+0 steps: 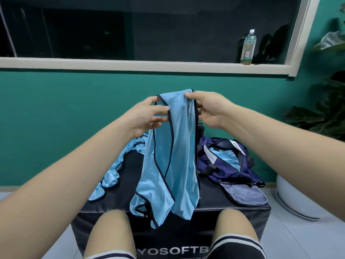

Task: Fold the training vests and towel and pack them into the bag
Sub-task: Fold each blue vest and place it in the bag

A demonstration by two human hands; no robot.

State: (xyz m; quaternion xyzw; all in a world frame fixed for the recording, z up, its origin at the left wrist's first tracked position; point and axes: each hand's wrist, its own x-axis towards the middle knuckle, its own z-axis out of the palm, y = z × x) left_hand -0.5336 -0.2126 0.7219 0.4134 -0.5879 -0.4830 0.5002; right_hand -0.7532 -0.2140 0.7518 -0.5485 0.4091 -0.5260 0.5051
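We held one light-blue vest (179,156) up in front of us, above the black counter (224,208), with both hands at its top edge. Our left hand (147,114) pinched the dark-trimmed left border between thumb and fingers (158,109). Our right hand (209,109) gripped the right border, thumb over the top and the other fingers curled behind the cloth, so neither hand was free. The hands were close together and the vest hung bunched and narrow, its long axis running straight down from our fingers towards our knees. Its lower end reached the counter's near edge, though we could not tell whether it touched. The coming move turned on that: the cloth lay below the fingers, not stretched between them. We judged it would have to be drawn out sideways or laid flat on the counter before it could be folded cleanly. The navy bag (229,161) lay open on the counter to the right, nearer our right hand, with a patch of light-blue cloth showing inside, probably a vest already packed. A loose heap of vests (112,172) lay on the counter's left side, nearer our left hand, not yet folded. We could not pick out the towel. We reckoned the task partly done, with this vest at the start of its fold, and cloth this slick might well slip out of a crease.
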